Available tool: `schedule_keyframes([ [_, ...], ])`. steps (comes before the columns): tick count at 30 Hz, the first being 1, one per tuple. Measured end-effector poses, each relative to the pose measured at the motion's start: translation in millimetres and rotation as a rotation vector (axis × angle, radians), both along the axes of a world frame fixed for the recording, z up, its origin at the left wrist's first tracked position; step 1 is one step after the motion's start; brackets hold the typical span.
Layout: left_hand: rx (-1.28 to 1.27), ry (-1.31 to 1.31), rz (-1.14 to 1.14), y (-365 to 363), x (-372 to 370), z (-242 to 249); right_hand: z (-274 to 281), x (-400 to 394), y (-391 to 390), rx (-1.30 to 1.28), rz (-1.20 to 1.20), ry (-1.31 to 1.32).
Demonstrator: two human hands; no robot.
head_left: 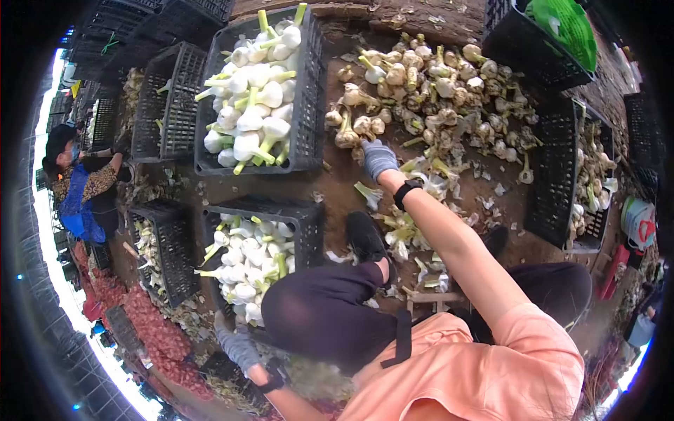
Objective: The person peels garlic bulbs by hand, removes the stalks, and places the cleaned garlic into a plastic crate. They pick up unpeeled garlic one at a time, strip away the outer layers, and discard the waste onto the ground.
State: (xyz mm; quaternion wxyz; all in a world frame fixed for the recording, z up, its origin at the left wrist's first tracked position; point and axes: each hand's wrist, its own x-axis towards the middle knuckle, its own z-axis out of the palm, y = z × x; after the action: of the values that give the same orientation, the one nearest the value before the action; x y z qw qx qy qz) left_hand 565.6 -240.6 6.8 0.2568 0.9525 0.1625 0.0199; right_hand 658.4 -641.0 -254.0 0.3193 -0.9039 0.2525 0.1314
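Note:
My right hand (380, 160), in a grey glove, reaches to the near left edge of a pile of unpeeled garlic bulbs (449, 84) on the ground. Its fingers are by a brownish bulb (346, 135); whether they grip anything is hidden. Down at the left, my left hand (239, 349), also gloved, is beside the lower edge of a black crate (307, 235) of white garlic (246, 263). Its fingertips are partly hidden and blurred near the lowest bulbs. Above that crate stands a fuller black crate (309, 105) of clean white garlic (256, 105).
Cut stems and peels (407, 228) lie by my feet. A crate of garlic (551, 175) stands at the right, a crate with a green net bag (562, 28) at top right. Empty crates (168, 105) and a person in a blue apron (83, 186) are at the left, near red net sacks (158, 337).

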Motion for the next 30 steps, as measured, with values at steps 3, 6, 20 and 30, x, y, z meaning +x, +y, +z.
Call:
schedule_keyframes([
  [3, 0.089, -0.236, -0.12, -47.6, 9.8, 42.6, -21.0, 7.9, -3.2, 0.008, 0.002, -0.024],
  [6, -0.237, -0.442, -0.161, -135.5, 0.3, 86.3, -12.4, -11.3, -6.9, 0.164, 0.005, -0.113],
  [20, -1.63, 0.648, -0.397, -281.6, -68.9, -16.7, 258.7, -231.5, -12.8, 0.726, -0.328, -0.622],
  [30, -1.598, 0.621, -0.581, -278.4, -102.6, 2.0, 273.4, -257.0, -31.3, 0.775, -0.322, -0.419],
])
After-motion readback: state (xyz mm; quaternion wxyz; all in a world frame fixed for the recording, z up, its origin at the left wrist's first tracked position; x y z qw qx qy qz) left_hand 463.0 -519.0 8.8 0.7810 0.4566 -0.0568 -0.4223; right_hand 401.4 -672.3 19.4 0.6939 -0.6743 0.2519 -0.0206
